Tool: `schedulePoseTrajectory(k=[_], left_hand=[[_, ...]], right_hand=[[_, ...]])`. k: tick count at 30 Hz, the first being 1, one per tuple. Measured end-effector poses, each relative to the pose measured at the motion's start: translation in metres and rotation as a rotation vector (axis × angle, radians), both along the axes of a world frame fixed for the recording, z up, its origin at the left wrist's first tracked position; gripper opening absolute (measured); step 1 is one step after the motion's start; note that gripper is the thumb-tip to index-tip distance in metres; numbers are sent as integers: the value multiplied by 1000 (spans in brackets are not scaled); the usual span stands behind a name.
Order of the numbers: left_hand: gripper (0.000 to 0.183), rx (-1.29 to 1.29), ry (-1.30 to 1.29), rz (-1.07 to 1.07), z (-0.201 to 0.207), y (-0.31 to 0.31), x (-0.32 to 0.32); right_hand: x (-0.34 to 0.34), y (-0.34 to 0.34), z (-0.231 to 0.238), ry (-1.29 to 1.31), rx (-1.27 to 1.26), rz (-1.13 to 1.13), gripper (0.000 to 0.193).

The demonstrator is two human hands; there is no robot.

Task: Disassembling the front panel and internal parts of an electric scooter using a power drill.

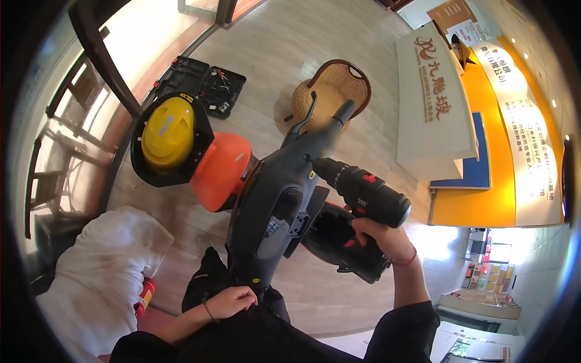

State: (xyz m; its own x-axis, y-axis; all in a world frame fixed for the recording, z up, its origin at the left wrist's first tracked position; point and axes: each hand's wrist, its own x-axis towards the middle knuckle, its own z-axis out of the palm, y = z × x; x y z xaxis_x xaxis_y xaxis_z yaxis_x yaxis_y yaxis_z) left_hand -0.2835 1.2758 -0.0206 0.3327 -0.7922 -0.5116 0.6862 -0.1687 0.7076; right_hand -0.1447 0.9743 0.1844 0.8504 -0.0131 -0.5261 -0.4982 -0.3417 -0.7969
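Observation:
A cordless drill (363,190), black with red parts, is gripped by its handle in my right hand (381,237). Its chuck points left at the upper part of a black scooter-like body (263,206), where the tip meets or nearly meets a small dark hole; I cannot tell which. A glossy oval window (281,221) sits in the body's middle. Over its near end, against my dark clothing, my left hand (233,301) rests with fingers curled in and nothing visible in them. Handlebar grips (344,112) stick out at the far end, beside a blurred patch.
An orange rounded part (223,169) and a yellow hard hat (166,133) in a black holder lie left of the body. Beyond them is an open tool case (221,91). A wicker chair (345,85) stands ahead, a white counter (433,115) at right, a white-draped object (103,272) at left.

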Motion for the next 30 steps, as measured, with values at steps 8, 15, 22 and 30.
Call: schedulePoseTrajectory(k=[8, 15, 22, 30], left_hand=[[16, 29, 29, 15, -7, 4, -1], [14, 10, 16, 34, -12, 4, -5], [14, 10, 11, 0, -19, 0, -9], [15, 30, -23, 27, -20, 3, -13]], right_hand=[[2, 4, -5, 18, -13, -9, 29], [10, 1, 5, 32, -83, 61, 27], [40, 17, 37, 105, -369, 260, 8], [40, 54, 41, 314, -26, -109, 15]])
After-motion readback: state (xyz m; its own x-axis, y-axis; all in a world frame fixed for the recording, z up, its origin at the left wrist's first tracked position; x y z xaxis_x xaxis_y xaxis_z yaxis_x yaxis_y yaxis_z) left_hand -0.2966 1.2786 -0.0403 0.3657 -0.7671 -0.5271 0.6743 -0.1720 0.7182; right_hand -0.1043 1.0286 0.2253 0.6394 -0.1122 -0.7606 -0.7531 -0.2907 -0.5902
